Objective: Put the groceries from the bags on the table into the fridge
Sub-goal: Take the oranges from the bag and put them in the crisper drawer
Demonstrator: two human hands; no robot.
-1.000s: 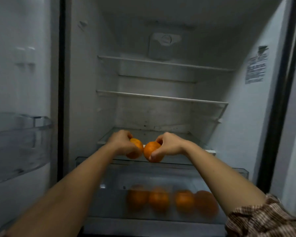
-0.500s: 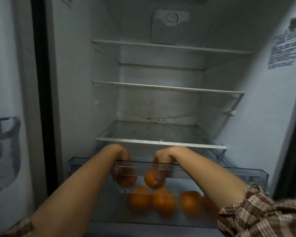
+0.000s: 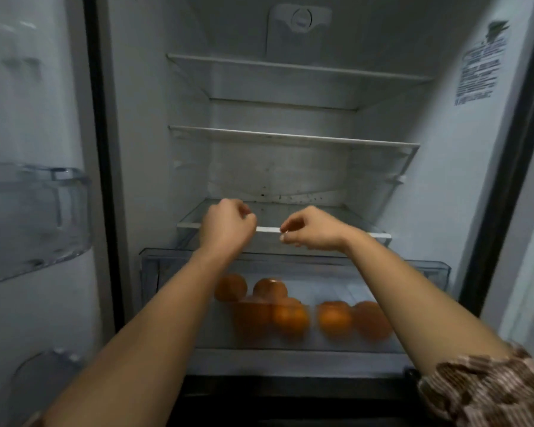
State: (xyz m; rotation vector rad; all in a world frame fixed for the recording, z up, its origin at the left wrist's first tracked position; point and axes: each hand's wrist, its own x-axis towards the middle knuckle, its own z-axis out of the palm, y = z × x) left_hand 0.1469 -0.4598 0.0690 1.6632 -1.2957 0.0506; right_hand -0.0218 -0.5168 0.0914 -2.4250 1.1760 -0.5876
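The oranges (image 3: 290, 317) lie inside the clear crisper drawer (image 3: 438, 266) at the bottom of the open fridge (image 3: 142, 149). They are bunched toward the drawer's left and middle, some touching each other; blur makes the exact count unsure. Above the drawer, both hands hang in front of the glass shelf (image 3: 379, 235) that covers it. The left hand (image 3: 225, 229) is over the drawer's left part and the right hand (image 3: 312, 231) over its middle. Each has its fingers loosely curled with nothing in them, and the two hands are near each other but apart. Both bare forearms reach in over the drawer's front edge, and a brown checked sleeve (image 3: 490, 389) shows on the right arm. Higher above the drawer sit two more shelves (image 3: 290, 138). On the wall up to the drawer's right is a printed sticker (image 3: 478, 72). To the drawer's left, the door carries a clear bin (image 3: 34, 220).
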